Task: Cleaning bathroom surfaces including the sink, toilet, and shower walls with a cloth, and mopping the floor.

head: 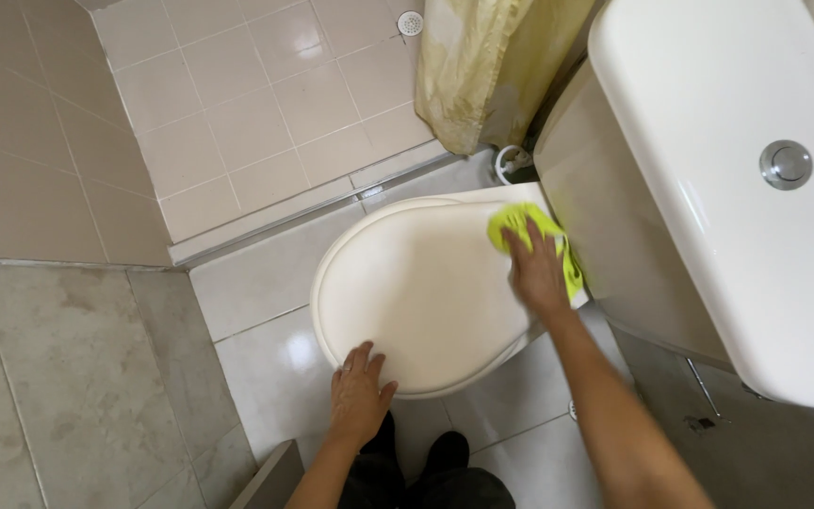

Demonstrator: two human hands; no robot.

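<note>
I see one toilet with its one lid (416, 292) shut flat. One person bends over it with two bare hands. The right hand (537, 273) presses flat on one bright yellow-green cloth (520, 221), fingers spread, not squeezing it. The cloth lies on the lid at about 2 o'clock, close to the tank. The left hand (358, 396) rests open on the lid's rim at about 7 o'clock, holding nothing. One white tank (708, 141) stands at 3 o'clock, with one round silver button (786, 164) on top. One yellow curtain (482, 66) hangs at 12 o'clock. One small round drain (410, 23) sits in the tile floor beside it.
</note>
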